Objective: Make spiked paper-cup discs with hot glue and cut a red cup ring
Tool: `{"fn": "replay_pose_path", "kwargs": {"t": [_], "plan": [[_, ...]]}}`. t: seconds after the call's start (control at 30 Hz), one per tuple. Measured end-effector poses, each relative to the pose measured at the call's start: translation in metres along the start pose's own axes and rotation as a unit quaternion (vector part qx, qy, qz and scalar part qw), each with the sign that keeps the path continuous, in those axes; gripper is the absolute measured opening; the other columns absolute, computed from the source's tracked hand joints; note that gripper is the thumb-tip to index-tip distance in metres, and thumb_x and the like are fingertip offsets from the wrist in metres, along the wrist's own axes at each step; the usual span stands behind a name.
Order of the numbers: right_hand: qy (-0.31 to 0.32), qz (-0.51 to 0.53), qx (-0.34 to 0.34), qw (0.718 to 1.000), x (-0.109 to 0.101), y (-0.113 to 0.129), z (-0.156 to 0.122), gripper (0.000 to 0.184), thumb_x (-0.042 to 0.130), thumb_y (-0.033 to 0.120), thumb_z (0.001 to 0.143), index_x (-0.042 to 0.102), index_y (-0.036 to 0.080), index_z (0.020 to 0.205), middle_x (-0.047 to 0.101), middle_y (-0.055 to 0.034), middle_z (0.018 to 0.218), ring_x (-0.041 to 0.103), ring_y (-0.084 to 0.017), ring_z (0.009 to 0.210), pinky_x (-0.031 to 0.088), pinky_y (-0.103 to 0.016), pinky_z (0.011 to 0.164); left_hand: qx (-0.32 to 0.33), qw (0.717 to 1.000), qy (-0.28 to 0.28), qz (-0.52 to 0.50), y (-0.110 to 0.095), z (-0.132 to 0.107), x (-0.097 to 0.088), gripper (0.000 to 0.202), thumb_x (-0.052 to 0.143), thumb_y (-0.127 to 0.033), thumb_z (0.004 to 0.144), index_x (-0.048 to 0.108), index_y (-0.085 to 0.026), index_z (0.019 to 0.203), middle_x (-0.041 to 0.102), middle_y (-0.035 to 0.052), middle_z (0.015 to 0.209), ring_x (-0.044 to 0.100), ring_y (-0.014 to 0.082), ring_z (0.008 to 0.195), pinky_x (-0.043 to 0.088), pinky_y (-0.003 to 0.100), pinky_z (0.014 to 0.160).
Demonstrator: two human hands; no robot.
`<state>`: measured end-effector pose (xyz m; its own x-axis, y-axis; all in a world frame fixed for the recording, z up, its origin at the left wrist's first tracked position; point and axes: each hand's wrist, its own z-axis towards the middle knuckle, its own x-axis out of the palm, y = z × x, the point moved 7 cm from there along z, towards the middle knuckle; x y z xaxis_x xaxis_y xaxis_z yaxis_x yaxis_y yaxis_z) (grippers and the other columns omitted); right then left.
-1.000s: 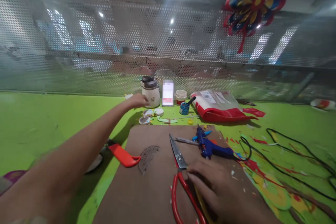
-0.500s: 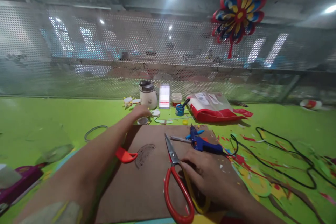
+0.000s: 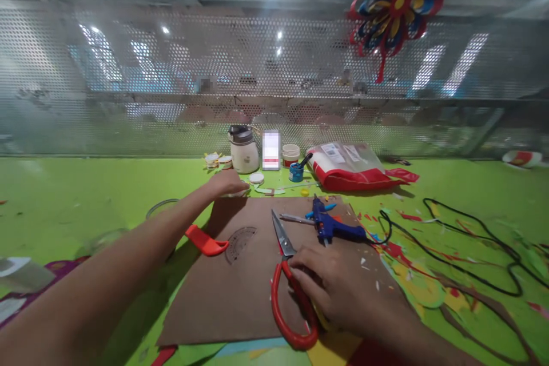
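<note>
My left hand (image 3: pixel 229 182) reaches past the far left edge of a brown cardboard sheet (image 3: pixel 214 309). It is bent down over a small round white dish (image 3: pixel 239 191), mostly covered; its fingertips are hidden. My right hand (image 3: pixel 332 283) rests on the cardboard with fingers curled over the handles of large scissors (image 3: pixel 295 331). The scissors lie with blades pointing away; one red loop shows plainly. Beside them are a clear protractor (image 3: pixel 240 245) and an orange-red plastic piece (image 3: pixel 208 241). A blue glue gun (image 3: pixel 332 226) lies beyond my right hand, near a metallic pen-like stick (image 3: pixel 295 218).
At the back stand a white jug (image 3: pixel 244 154), a lit phone (image 3: pixel 271 150), a white tub (image 3: pixel 290 155) and a blue paint jar (image 3: pixel 295 171). A red-and-white package (image 3: pixel 355 174) lies right of them. A black cord (image 3: pixel 476 234) and paper scraps spread at right. A paper flower (image 3: pixel 398 3) hangs above.
My left hand has moved slightly nearer and now covers the small round dish. My right hand has slid a little left over the scissors, which stay in place. The view has tilted slightly.
</note>
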<state>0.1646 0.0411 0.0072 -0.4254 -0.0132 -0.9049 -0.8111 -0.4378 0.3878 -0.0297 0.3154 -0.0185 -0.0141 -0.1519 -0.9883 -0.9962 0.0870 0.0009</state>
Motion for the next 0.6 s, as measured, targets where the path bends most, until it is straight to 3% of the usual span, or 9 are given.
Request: {"fn": "replay_pose_path", "kwargs": {"t": [0.27, 0.43, 0.6], "plan": [[0.013, -0.033, 0.046, 0.998, -0.003, -0.009, 0.003, 0.015, 0.060, 0.020, 0.095, 0.075, 0.020, 0.093, 0.077, -0.0040, 0.094, 0.071, -0.018, 0.086, 0.046, -0.022, 0.071, -0.017, 1.000, -0.005, 0.001, -0.006, -0.009, 0.003, 0.037, 0.063, -0.035, 0.093, 0.060, -0.018, 0.125, 0.063, 0.0100, 0.126, 0.065, 0.0250, 0.106, 0.056, 0.045, 0.087], [0.048, -0.021, 0.024, 0.998, 0.006, -0.005, 0.000, 0.018, 0.057, 0.021, 0.097, 0.075, 0.019, 0.097, 0.076, -0.0044, 0.094, 0.069, -0.018, 0.087, 0.045, -0.023, 0.073, -0.029, 1.000, -0.009, 0.004, -0.010, -0.013, 0.007, 0.038, 0.063, -0.034, 0.093, 0.059, -0.018, 0.127, 0.062, 0.0105, 0.127, 0.064, 0.0255, 0.107, 0.056, 0.046, 0.088], [0.035, 0.015, -0.009, 0.999, 0.015, -0.008, -0.001, 0.021, 0.052, 0.023, 0.100, 0.072, 0.017, 0.095, 0.073, -0.0049, 0.095, 0.067, -0.017, 0.086, 0.045, -0.024, 0.074, -0.019, 0.999, -0.020, -0.027, -0.001, -0.001, 0.003, 0.036, 0.064, -0.033, 0.092, 0.060, -0.019, 0.125, 0.063, 0.0097, 0.125, 0.065, 0.0250, 0.106, 0.056, 0.044, 0.086]]}}
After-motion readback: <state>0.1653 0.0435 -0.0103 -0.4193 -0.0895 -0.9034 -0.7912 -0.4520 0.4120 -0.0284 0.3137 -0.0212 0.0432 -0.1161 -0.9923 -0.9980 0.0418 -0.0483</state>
